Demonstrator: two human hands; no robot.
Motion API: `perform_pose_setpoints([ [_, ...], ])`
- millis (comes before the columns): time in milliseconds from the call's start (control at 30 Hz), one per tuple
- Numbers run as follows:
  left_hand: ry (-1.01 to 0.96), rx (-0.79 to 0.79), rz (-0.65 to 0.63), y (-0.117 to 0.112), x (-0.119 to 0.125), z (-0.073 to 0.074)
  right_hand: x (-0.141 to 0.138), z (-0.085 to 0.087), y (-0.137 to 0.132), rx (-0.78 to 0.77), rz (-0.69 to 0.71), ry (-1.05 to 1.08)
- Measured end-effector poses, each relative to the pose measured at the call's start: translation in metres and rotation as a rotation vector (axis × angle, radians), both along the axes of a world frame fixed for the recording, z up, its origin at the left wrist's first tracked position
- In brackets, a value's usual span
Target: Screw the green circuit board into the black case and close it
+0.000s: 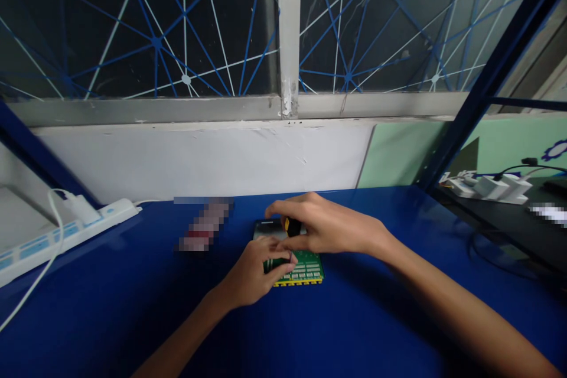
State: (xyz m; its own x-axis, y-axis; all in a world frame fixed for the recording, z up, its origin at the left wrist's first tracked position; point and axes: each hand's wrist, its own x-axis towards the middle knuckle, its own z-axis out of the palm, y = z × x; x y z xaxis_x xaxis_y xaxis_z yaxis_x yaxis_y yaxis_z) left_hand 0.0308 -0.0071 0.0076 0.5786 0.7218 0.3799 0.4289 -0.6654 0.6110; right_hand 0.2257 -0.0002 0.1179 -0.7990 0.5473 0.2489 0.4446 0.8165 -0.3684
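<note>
A green circuit board (306, 269) with rows of pale parts and a yellow edge lies on the blue table. Behind it is a dark, flat panel (268, 228), partly covered by my hands. My right hand (316, 224) is closed round a screwdriver (293, 226); only part of its black and yellow handle shows, above the board. My left hand (254, 269) rests over the board's left side, thumb and fingers drawn together in a pinch. Whatever lies between those fingertips is too small to make out. The screwdriver's tip is hidden by my hands.
On the left, a white power strip (113, 212) with a plug and cable lies along the blue table (177, 307). A blurred-out object (206, 224) lies left of the board. Chargers and cables (491, 186) sit on a dark surface at right. Blue posts (469, 88) and a wall bound the table.
</note>
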Motion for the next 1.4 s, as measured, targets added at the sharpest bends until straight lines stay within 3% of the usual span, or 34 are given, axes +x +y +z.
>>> perform_pose_setpoints([
  [167,-0.019,-0.019,0.061,0.0,0.001,0.0,-0.001,-0.002,0.0,-0.029,0.024,0.005],
  [367,-0.011,-0.016,-0.028,-0.001,0.001,0.004,0.001,-0.001,-0.001,-0.02,0.021,-0.003],
  [733,-0.028,-0.024,0.041,0.001,0.0,0.004,-0.001,-0.001,-0.001,0.004,0.013,0.032],
  [1000,-0.034,-0.029,-0.028,0.001,-0.001,0.005,0.003,0.004,-0.001,0.046,-0.018,0.063],
  [1233,-0.062,0.001,0.023,0.003,0.001,0.004,0.012,0.013,-0.001,0.055,-0.048,0.11],
  [1400,-0.109,0.073,0.034,0.005,0.014,0.01,0.033,0.026,0.002,0.182,-0.142,0.19],
])
